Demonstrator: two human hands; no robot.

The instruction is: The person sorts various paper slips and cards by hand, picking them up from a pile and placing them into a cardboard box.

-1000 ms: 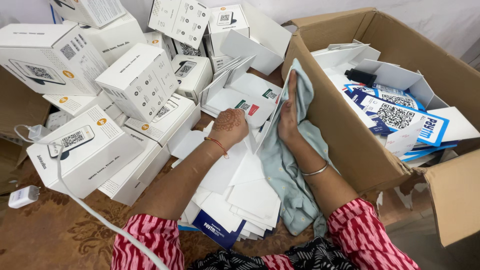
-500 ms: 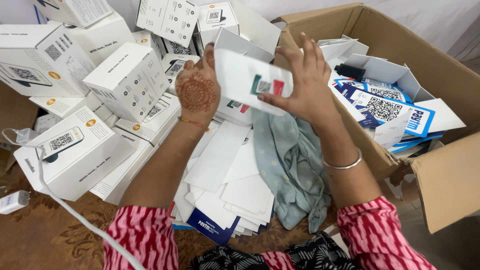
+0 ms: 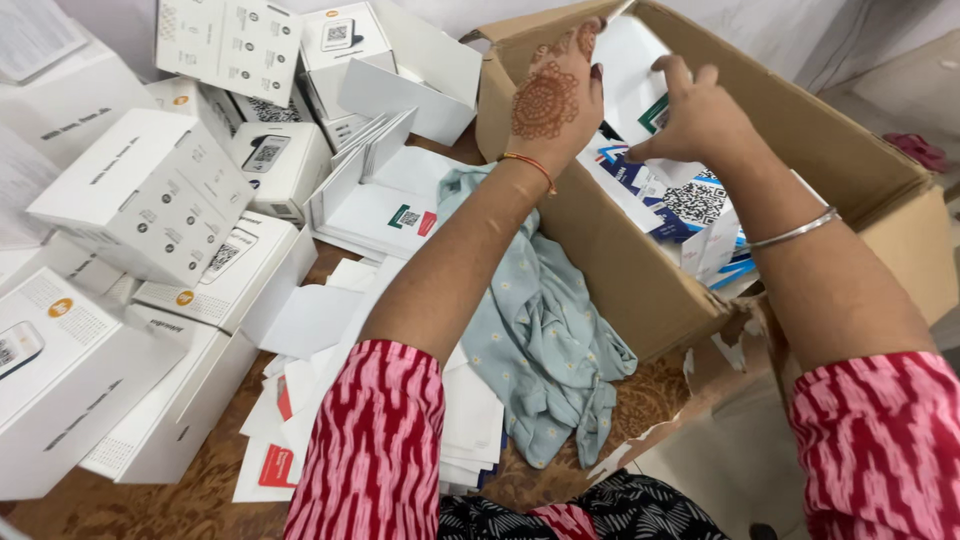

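White printed cartons [image 3: 150, 195] crowd the frame's left; both hands, left hand [image 3: 555, 95] and right hand [image 3: 695, 115], pinch a white card [image 3: 632, 60] over the brown cardboard box [image 3: 620, 270] at upper right, positioned above its opening

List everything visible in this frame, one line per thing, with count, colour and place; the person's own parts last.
white card: one, white with a green and red mark, held over the box by both hands
cardboard box: one, brown, open, right
printed sheets: several, blue and white, inside the box
cloth: one, pale blue, crumpled beside the box
white cartons: many, stacked at left
loose cards: a pile, mostly white, centre floor
left hand: patterned back, red thread at the wrist
right hand: silver bangle on the forearm
sleeves: two, red and white
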